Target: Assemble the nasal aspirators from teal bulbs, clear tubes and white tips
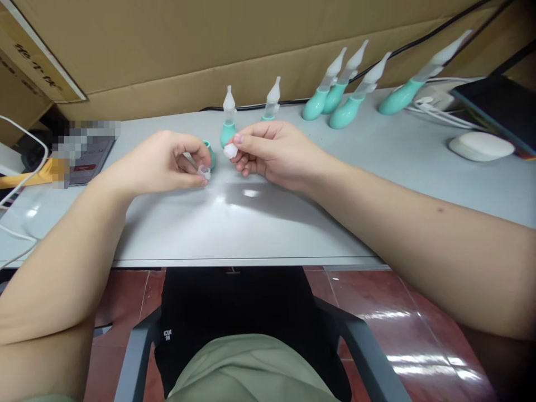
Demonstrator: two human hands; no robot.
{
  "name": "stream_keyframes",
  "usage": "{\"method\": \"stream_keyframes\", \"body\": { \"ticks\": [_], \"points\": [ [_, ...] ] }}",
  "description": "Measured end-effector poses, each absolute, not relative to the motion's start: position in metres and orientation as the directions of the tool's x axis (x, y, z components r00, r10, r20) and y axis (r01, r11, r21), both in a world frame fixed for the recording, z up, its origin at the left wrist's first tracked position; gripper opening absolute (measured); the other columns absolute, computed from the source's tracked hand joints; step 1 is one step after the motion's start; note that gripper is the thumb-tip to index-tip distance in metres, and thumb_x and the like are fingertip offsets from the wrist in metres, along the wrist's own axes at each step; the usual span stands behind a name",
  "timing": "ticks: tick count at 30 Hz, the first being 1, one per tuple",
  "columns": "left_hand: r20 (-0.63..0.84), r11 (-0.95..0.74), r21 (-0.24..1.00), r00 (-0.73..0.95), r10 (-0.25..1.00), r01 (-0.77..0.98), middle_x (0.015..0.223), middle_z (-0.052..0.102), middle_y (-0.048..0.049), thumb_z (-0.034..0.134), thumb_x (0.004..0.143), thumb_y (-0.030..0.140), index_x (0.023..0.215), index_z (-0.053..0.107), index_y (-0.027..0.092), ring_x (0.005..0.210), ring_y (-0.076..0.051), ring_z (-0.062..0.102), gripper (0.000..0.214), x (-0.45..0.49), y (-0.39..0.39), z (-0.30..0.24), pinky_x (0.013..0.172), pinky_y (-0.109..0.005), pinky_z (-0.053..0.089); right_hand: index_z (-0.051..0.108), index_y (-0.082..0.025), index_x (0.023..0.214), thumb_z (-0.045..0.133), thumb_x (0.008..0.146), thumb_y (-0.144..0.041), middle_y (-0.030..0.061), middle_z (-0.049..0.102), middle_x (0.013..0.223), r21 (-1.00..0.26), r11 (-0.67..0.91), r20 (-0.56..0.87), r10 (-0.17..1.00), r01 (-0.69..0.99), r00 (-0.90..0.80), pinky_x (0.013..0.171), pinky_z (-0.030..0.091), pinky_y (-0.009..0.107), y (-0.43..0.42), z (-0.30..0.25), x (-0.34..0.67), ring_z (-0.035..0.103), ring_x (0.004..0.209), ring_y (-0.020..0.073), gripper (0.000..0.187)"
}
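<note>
My left hand (pixel 167 164) is closed around a teal bulb (pixel 210 153) with a small clear plastic piece (pixel 204 171) at its fingertips. My right hand (pixel 272 151) pinches a small white cap-like part (pixel 230 150) between thumb and forefinger, a short gap from the left hand's piece. Both hands hover just above the grey table (pixel 251 223). Right behind them stand two assembled teal bulbs with clear tubes and white tips (pixel 228 120), (pixel 271 100).
Several more teal-and-white aspirators (pixel 347 92) lean against a cardboard wall (pixel 209 50) at the back right. A white mouse (pixel 481 146), white cables (pixel 435 106) and a dark pad (pixel 502 106) lie at right. A phone (pixel 86 153) lies at left. A chair (pixel 234 324) is below.
</note>
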State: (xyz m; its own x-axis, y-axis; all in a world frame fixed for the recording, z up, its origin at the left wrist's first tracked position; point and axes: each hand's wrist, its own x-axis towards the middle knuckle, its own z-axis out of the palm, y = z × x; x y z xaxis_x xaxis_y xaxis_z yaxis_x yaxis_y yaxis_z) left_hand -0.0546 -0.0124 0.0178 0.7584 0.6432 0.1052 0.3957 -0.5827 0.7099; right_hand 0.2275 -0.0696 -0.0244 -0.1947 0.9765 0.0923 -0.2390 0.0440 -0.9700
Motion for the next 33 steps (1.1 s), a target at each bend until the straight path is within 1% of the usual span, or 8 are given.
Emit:
{"method": "stream_keyframes", "body": {
  "ticks": [2, 8, 14, 20, 23, 26, 29, 33],
  "points": [
    [0.104, -0.612, 0.668, 0.762, 0.64, 0.423, 0.099, 0.091, 0.0011, 0.105, 0.091, 0.025, 0.102, 0.084, 0.025, 0.088, -0.022, 0.09, 0.023, -0.054, -0.01, 0.015, 0.082, -0.035, 0.072, 0.087, -0.019, 0.084, 0.121, 0.103, -0.035, 0.0039, 0.084, 0.081, -0.977, 0.046, 0.088, 0.976, -0.207, -0.198, 0.062, 0.062, 0.023, -0.07, -0.025, 0.227, 0.073, 0.07, 0.0141, 0.041],
    [0.167, -0.701, 0.552, 0.763, 0.624, 0.452, 0.082, 0.086, 0.0022, 0.105, 0.085, 0.032, 0.095, 0.086, 0.031, 0.071, -0.024, 0.083, 0.022, -0.056, 0.002, 0.007, 0.071, -0.04, 0.064, 0.087, -0.019, 0.084, 0.121, 0.103, -0.036, 0.0052, 0.084, 0.079, -0.985, 0.05, 0.084, 0.975, -0.164, -0.208, 0.063, 0.064, 0.024, -0.069, -0.026, 0.228, 0.074, 0.068, 0.0144, 0.042],
    [0.186, -0.721, 0.54, 0.773, 0.606, 0.435, 0.101, 0.094, -0.0012, 0.116, 0.08, 0.04, 0.117, 0.093, 0.033, 0.077, -0.025, 0.088, 0.044, -0.059, -0.004, 0.015, 0.074, -0.042, 0.068, 0.087, -0.019, 0.082, 0.119, 0.106, -0.043, 0.0049, 0.082, 0.076, -0.987, 0.077, 0.107, 0.968, -0.139, -0.226, 0.061, 0.063, 0.023, -0.07, -0.027, 0.227, 0.073, 0.066, 0.0136, 0.047],
    [0.626, -0.892, 0.337, 0.636, 0.452, 0.302, 0.104, 0.091, 0.0014, 0.125, 0.073, 0.078, 0.12, 0.098, 0.033, 0.071, -0.014, 0.064, 0.071, -0.058, -0.012, 0.023, 0.064, -0.042, 0.053, 0.087, -0.019, 0.089, 0.122, 0.101, -0.039, 0.0049, 0.087, 0.084, -0.979, 0.019, 0.071, 0.965, -0.204, -0.252, 0.066, 0.067, 0.024, -0.072, -0.025, 0.226, 0.078, 0.07, 0.0144, 0.042],
    [0.613, -0.884, 0.407, 0.649, 0.45, 0.228, 0.115, 0.092, -0.0035, 0.121, 0.08, 0.079, 0.125, 0.098, 0.033, 0.085, -0.02, 0.072, 0.068, -0.048, -0.018, 0.017, 0.075, -0.044, 0.065, 0.087, -0.018, 0.095, 0.115, 0.109, -0.029, 0.005, 0.089, 0.09, -0.955, -0.06, 0.029, 0.955, -0.29, -0.294, 0.072, 0.071, 0.026, -0.076, -0.022, 0.224, 0.082, 0.075, 0.0155, 0.033],
    [0.531, -0.853, 0.462, 0.695, 0.485, 0.242, 0.125, 0.092, -0.0094, 0.11, 0.099, 0.064, 0.123, 0.099, 0.034, 0.109, -0.03, 0.084, 0.04, -0.036, -0.025, 0.009, 0.09, -0.048, 0.072, 0.085, -0.019, 0.098, 0.099, 0.12, -0.019, 0.0059, 0.088, 0.094, -0.926, -0.143, -0.011, 0.936, -0.351, -0.352, 0.079, 0.074, 0.028, -0.08, -0.021, 0.222, 0.085, 0.081, 0.0172, 0.026],
    [0.609, -0.893, 0.425, 0.683, 0.404, 0.148, 0.122, 0.092, -0.0088, 0.099, 0.109, 0.047, 0.12, 0.102, 0.034, 0.113, -0.029, 0.087, 0.018, -0.027, -0.027, 0.0, 0.094, -0.046, 0.073, 0.082, -0.019, 0.099, 0.091, 0.119, -0.012, 0.0059, 0.086, 0.093, -0.907, -0.2, -0.032, 0.91, -0.371, -0.413, 0.079, 0.073, 0.028, -0.081, -0.022, 0.22, 0.083, 0.081, 0.0172, 0.024],
    [0.649, -0.885, 0.448, 0.636, 0.417, 0.123, 0.118, 0.098, -0.0068, 0.099, 0.11, 0.063, 0.11, 0.101, 0.032, 0.107, -0.029, 0.093, 0.031, -0.024, -0.019, -0.011, 0.102, -0.047, 0.079, 0.077, -0.023, 0.105, 0.098, 0.115, -0.02, 0.0029, 0.082, 0.093, -0.957, -0.101, 0.007, 0.93, -0.273, -0.368, 0.074, 0.069, 0.027, -0.079, -0.029, 0.218, 0.079, 0.081, 0.0173, 0.023]
  ]
}}
